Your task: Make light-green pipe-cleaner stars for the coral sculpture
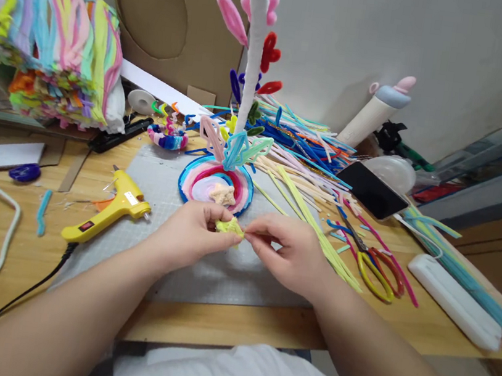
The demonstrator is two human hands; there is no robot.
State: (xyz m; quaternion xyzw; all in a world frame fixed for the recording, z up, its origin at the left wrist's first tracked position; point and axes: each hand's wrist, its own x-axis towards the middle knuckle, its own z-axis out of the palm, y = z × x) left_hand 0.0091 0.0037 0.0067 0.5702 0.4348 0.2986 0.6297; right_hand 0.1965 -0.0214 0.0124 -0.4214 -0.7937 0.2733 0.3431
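Note:
Between my two hands is a small yellow-green fuzzy piece [229, 227], which looks like bent pipe cleaner. My left hand [193, 230] pinches it between thumb and fingers. The fingertips of my right hand [291, 253] are pressed together at the piece's right end. Just beyond the hands stands a round base [185, 182] coiled in blue, pink and lilac pipe cleaner, with a cream star [222, 194] on it. A white wrapped stem [253, 57] rises behind the base, with coloured petal loops around it. Pink, blue and green folded shapes [236, 150] sit at its foot.
A yellow glue gun [112, 206] lies left on the grey mat [151, 168], its cord trailing forward. Scissors [377, 271] and yellow-green pipe cleaners [307, 221] lie right. Farther back are a phone [372, 191], loose pipe cleaners [303, 145] and a white lamp-like cylinder [374, 112].

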